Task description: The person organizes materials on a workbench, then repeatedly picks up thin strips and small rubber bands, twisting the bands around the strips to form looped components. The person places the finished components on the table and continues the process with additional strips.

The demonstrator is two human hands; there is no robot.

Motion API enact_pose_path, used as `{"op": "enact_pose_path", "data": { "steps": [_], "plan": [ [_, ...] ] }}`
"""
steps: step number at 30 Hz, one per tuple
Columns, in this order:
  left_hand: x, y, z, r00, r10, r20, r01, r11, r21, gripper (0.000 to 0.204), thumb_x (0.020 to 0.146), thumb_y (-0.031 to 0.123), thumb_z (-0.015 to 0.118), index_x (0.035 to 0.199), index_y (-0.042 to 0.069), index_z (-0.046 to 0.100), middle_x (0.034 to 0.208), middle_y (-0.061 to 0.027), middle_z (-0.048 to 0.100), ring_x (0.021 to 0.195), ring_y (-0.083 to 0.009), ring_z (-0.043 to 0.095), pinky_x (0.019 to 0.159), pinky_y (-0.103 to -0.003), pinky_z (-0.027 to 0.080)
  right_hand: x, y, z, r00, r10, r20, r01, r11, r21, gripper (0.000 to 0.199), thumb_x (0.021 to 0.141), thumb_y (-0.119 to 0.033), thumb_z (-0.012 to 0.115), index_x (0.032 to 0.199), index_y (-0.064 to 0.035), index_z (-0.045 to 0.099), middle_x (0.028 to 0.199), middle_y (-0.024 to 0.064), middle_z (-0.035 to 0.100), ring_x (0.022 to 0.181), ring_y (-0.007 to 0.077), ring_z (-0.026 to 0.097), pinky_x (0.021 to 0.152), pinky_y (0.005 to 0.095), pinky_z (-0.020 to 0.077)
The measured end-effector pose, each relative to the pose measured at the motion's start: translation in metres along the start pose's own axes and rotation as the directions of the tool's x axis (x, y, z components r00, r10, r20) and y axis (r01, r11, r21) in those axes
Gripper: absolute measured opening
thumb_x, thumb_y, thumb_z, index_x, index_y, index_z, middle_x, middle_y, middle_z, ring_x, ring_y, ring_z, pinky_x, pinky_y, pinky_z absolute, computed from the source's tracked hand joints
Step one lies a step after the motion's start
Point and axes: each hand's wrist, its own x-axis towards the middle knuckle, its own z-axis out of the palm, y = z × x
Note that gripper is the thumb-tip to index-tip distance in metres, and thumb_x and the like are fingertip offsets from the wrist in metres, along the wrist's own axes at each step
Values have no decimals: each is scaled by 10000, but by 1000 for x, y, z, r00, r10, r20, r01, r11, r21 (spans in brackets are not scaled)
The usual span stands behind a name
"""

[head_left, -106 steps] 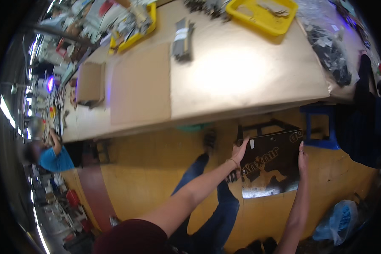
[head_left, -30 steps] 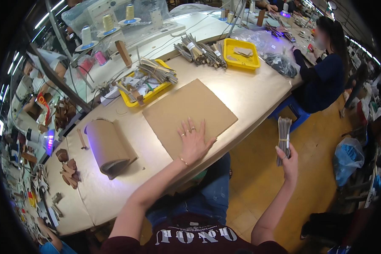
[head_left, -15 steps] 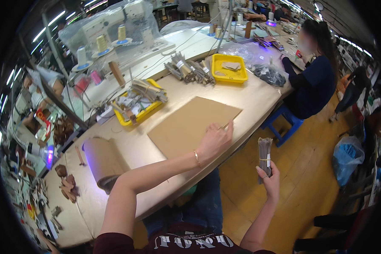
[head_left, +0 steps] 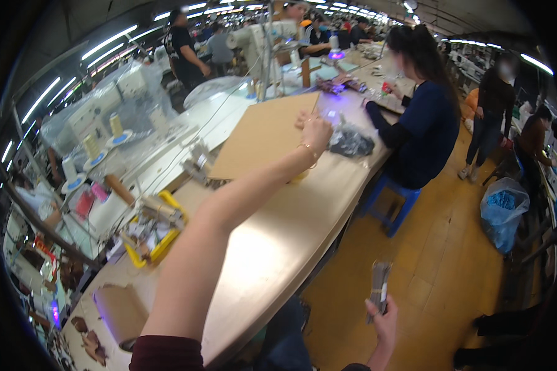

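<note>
My left arm reaches far across the table, and my left hand (head_left: 316,132) is closed on the right edge of a flat tan cardboard sheet (head_left: 254,139). The sheet is raised and tilted above the tabletop, covering most of what lies behind it. Beyond the table's front edge, over the floor, my right hand (head_left: 385,318) grips a bundle of thin grey strips (head_left: 379,284), tied round the middle with a band. A bit of yellow tray (head_left: 300,178) shows below my left wrist.
A yellow tray (head_left: 162,246) of scraps and bundles stands left of my forearm, near a brown paper roll (head_left: 119,315). A clear bag of dark pieces (head_left: 351,141) lies beyond my left hand. A co-worker (head_left: 424,133) sits on a blue stool (head_left: 393,201) at the right.
My left hand has lifted the cardboard sheet off the table and carried it away from me, over the far yellow tray and strip bundles. My right hand still holds its bundle. The view has shifted.
</note>
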Motion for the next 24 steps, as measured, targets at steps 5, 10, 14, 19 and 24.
{"op": "enact_pose_path", "data": {
  "steps": [5, 10, 14, 19, 24],
  "plan": [
    [36, 55, 133, 999, 43, -9, -42, 998, 36, 235, 840, 118, 604, 966, -5, 758, 968, -178, 692, 775, -327, 593, 515, -404, 405, 8, 46, -5, 1000, -14, 19, 13, 1000, 9, 333, 796, -201, 823, 986, -23, 617, 784, -18, 561, 685, 69, 486, 613, 236, 422],
    [14, 113, 198, 987, -57, 150, 55, 998, 18, 249, 868, 125, 592, 997, -39, 729, 1023, -172, 695, 857, -362, 646, 527, -454, 480, 27, 80, 3, 985, 158, 69, -151, 983, -102, 414, 891, -454, 691, 1133, -120, 659, 915, 106, 747, 703, 300, 696, 605, 481, 522],
    [2, 119, 185, 933, 36, 357, 54, 969, -241, 319, 895, 145, 572, 1146, -34, 652, 1176, -206, 653, 1006, -372, 637, 775, -516, 513, 27, 60, 14, 998, -32, 45, 30, 998, 55, 347, 795, -198, 821, 998, -5, 616, 787, -1, 577, 684, 67, 501, 614, 239, 434],
    [-49, 72, 106, 988, 146, 50, -117, 921, -372, 352, 960, 225, 543, 1209, -13, 616, 1338, -256, 561, 1262, -405, 527, 1073, -556, 379, 41, 23, 28, 988, 42, 149, -51, 997, 61, 391, 792, -188, 821, 1060, 5, 613, 827, 9, 593, 730, 73, 532, 636, 244, 458],
    [-188, -5, -28, 932, 318, 176, 93, 259, -961, 555, 939, 411, 619, 1378, 81, 536, 1506, -212, 413, 1357, -353, 448, 1111, -511, 354, 39, -13, 79, 951, -135, 276, 95, 983, 156, 548, 787, -267, 840, 1180, 28, 599, 988, 83, 636, 888, 150, 592, 795, 306, 500]
  ]
}}
